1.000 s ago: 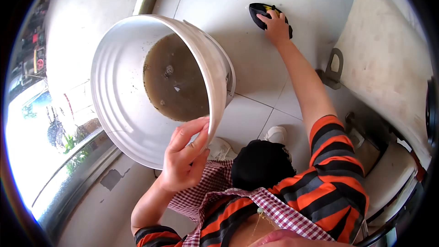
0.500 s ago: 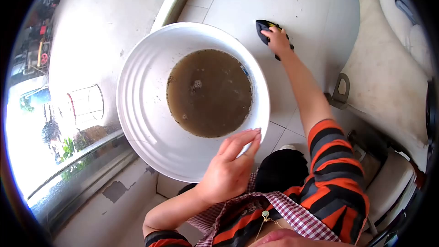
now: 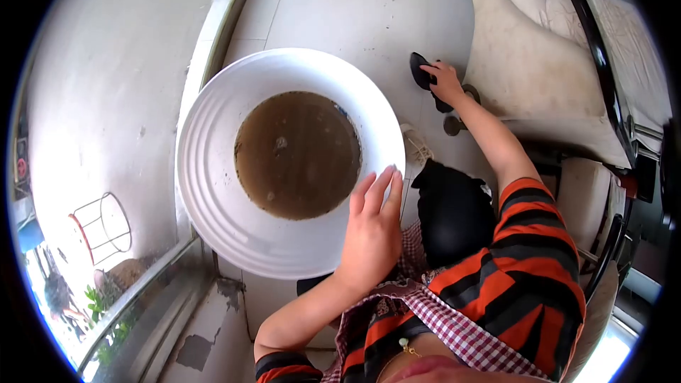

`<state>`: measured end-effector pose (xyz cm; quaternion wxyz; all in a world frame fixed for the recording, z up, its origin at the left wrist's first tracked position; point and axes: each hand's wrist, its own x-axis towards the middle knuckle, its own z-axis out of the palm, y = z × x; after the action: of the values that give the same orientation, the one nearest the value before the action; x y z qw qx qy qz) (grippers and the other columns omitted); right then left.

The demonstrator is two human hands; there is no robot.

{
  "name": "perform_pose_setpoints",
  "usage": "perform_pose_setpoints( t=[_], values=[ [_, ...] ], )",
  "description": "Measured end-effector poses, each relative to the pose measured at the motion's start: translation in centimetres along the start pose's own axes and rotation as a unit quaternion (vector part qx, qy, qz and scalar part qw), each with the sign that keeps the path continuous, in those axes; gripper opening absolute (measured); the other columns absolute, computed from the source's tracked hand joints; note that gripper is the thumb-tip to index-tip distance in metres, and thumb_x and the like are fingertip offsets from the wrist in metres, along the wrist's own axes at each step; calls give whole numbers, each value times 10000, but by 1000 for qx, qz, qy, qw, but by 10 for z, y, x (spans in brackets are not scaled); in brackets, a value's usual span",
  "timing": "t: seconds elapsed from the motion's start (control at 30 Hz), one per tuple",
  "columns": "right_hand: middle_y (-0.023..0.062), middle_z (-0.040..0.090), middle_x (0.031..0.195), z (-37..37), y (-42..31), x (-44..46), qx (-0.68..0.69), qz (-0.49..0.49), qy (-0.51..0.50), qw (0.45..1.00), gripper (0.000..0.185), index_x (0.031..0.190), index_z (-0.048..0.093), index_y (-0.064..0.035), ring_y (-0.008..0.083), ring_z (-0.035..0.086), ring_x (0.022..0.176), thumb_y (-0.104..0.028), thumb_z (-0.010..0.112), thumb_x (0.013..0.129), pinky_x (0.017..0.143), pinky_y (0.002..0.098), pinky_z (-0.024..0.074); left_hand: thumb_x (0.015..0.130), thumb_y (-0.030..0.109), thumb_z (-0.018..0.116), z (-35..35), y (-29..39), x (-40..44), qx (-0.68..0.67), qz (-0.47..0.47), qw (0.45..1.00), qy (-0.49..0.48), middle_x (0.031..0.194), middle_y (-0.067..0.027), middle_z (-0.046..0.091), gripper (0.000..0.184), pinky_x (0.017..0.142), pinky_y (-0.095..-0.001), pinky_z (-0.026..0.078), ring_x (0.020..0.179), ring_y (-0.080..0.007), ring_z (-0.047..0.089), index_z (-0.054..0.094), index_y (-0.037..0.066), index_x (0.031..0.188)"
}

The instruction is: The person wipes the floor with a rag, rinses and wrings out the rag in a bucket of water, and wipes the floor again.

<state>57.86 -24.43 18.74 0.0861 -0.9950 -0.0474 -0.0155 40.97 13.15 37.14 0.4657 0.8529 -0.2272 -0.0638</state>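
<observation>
A large white bucket (image 3: 213,206) stands on the tiled floor, with murky brown water (image 3: 298,156) in its bottom. My left hand (image 3: 372,234) is at the bucket's near right rim, its fingertips touching or just over the edge; whether they grip it is hard to tell. Farther right, my right hand (image 3: 445,84) holds a dark pointed cloth-like item (image 3: 422,71) low against the floor. Part of that item hangs below my fingers.
Light floor tiles (image 3: 333,0) with small dark specks lie beyond the bucket. A pale covered seat (image 3: 532,64) is at the right, with a metal foot beside my right hand. A low wall and window frame (image 3: 159,276) run along the left.
The bucket has gone from tilted to nearly upright in view, and my left hand has moved right with its rim. My right hand has brought the dark item closer, toward the seat.
</observation>
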Motion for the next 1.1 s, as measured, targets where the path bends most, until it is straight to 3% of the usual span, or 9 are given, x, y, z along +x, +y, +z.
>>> perform_pose_setpoints(
  t=[0.2, 0.37, 0.5, 0.6, 0.7, 0.8, 0.87, 1.0, 1.1],
  values=[
    [191, 375, 1335, 126, 77, -35, 84, 357, 27, 930, 629, 1373, 369, -138, 353, 399, 1207, -339, 596, 823, 1018, 488, 279, 689, -67, 591, -10, 7, 9, -32, -73, 996, -31, 1276, -173, 468, 507, 958, -446, 378, 1156, -405, 432, 547, 11, 1188],
    [182, 413, 1319, 126, 72, 50, -66, 220, 114, 967, 627, 1340, 401, -136, 313, 394, 1224, -355, 609, 792, 993, 528, 270, 644, -14, 635, -12, 15, 19, -28, -150, 988, 4, 1224, -234, 496, 473, 931, -470, 381, 1108, -426, 479, 581, 16, 1112],
    [99, 431, 1327, 113, 68, 188, -33, 277, 48, 959, 602, 1312, 425, -216, 282, 415, 1204, -346, 639, 764, 1021, 458, 297, 751, 79, 577, -2, 18, 24, 35, -224, 972, 61, 1221, -246, 500, 463, 926, -491, 378, 1075, -411, 507, 499, -28, 1195],
    [96, 522, 1210, 113, 98, 210, 88, 88, 99, 987, 475, 1220, 513, -210, 301, 489, 1094, -235, 643, 763, 940, 422, 400, 763, 86, 565, 4, 22, 25, 107, -234, 965, 51, 1223, -251, 498, 449, 915, -486, 388, 1067, -407, 511, 501, -29, 1192],
    [126, 573, 1045, 99, 122, 168, 69, 253, 269, 927, 452, 1190, 548, -181, 314, 521, 1038, -179, 630, 746, 894, 388, 432, 790, 140, 548, 9, 19, 18, 133, -263, 955, 40, 1196, -225, 521, 415, 899, -466, 410, 1042, -399, 529, 522, -25, 1170],
    [171, 585, 1021, 118, 180, 138, -77, 561, 352, 745, 444, 1143, 585, -107, 342, 560, 970, -232, 639, 720, 846, 428, 460, 818, 189, 519, 12, 18, 24, 148, -291, 945, 11, 1144, -206, 545, 380, 879, -459, 421, 1003, -390, 536, 553, -33, 1124],
    [200, 601, 1048, 154, 265, 138, -60, 546, 490, 677, 493, 1141, 592, -75, 354, 586, 952, -277, 638, 693, 857, 430, 469, 827, 203, 508, 13, 19, 28, 148, -317, 937, -14, 1117, -203, 551, 376, 872, -461, 420, 986, -391, 534, 559, -36, 1113],
    [177, 604, 1139, 133, 333, 191, 36, 603, 317, 731, 511, 1167, 597, -134, 319, 580, 1049, -322, 625, 693, 907, 403, 458, 828, 225, 489, 22, 17, 27, 154, -324, 933, 23, 1062, -202, 561, 361, 874, -493, 407, 989, -387, 529, 583, -42, 1053],
    [112, 582, 1191, 120, 342, 260, 81, 492, 217, 839, 469, 1150, 607, -218, 290, 534, 1113, -335, 623, 697, 977, 405, 390, 818, 217, 491, 22, 20, 39, 202, -328, 922, 25, 1064, -197, 564, 355, 878, -504, 404, 990, -390, 535, 588, -40, 1042]
  ],
)
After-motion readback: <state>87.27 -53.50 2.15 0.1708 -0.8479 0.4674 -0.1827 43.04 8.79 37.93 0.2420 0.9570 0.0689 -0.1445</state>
